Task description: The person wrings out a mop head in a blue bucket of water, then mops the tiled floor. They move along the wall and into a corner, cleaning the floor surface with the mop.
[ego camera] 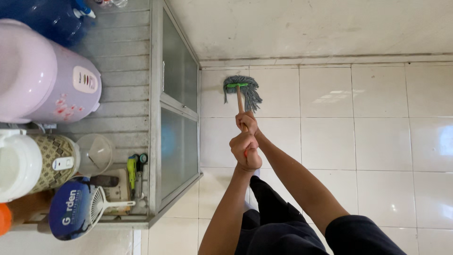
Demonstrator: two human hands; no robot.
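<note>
**Two-handed grip on mop, head at wall base**

Dark trouser legs (278, 226) fill the bottom of the view at 6 o'clock, closest to the lens. Both forearms rise from there toward centre.

Left hand (246, 151): fist shut tight around the wooden handle (240, 99), nearer the body. Right hand (247, 123): fingers curled around the same handle, just beyond the left, toward 12 o'clock. The two hands are touching or nearly so; cannot tell which.

Mop head (241, 89): grey strands with a green clamp, lying on the white tiled floor (330, 141) at 12 o'clock from the hands, just beside the joint where tile meets the wall (306, 28).

At 9 o'clock: metal cabinet (177, 123) with frosted glass doors, its edge near the mop's path. On its top sit a pink rice cooker (45, 78), a white jug (21, 165), a clear bowl (96, 153) and a white strainer (101, 204).

Risks, as judged:
- Sideways stroke toward 9 o'clock could knock the handle or clamp against the glass doors.
- Tiles look glossy; if wet, footing beside the cabinet could slip.
- Close hand spacing gives little leverage, so the head may skid off line.
</note>
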